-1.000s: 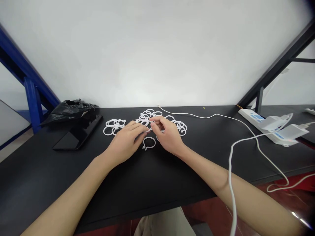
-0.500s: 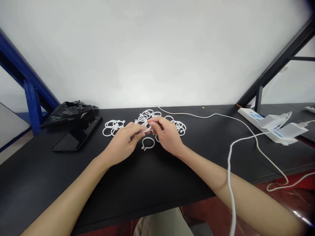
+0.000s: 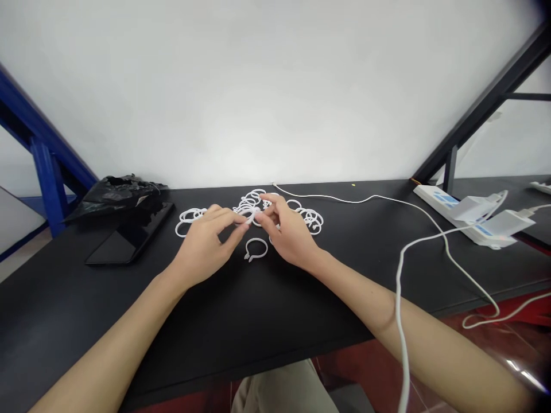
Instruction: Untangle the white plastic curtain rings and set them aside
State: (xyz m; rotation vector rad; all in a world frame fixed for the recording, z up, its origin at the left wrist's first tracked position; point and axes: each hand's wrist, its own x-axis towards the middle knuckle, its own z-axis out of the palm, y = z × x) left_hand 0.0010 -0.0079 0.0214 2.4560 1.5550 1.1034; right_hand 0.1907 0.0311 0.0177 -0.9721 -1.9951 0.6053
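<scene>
A heap of white plastic rings lies at the back middle of the black table. My left hand and my right hand meet just in front of it. Both pinch the same white ring between fingertips, held a little above the tabletop. A single white ring lies flat on the table just below my fingers. Further rings lie to the left and to the right of my hands.
A black tablet lies at the left, with a crumpled black plastic bag behind it. A white cable runs across the right side to a white power strip with chargers. A blue frame stands at far left.
Both hands have lifted slightly and shifted left, with the pinched ring drawn a little out of the heap. The single ring on the table has stayed where it was.
</scene>
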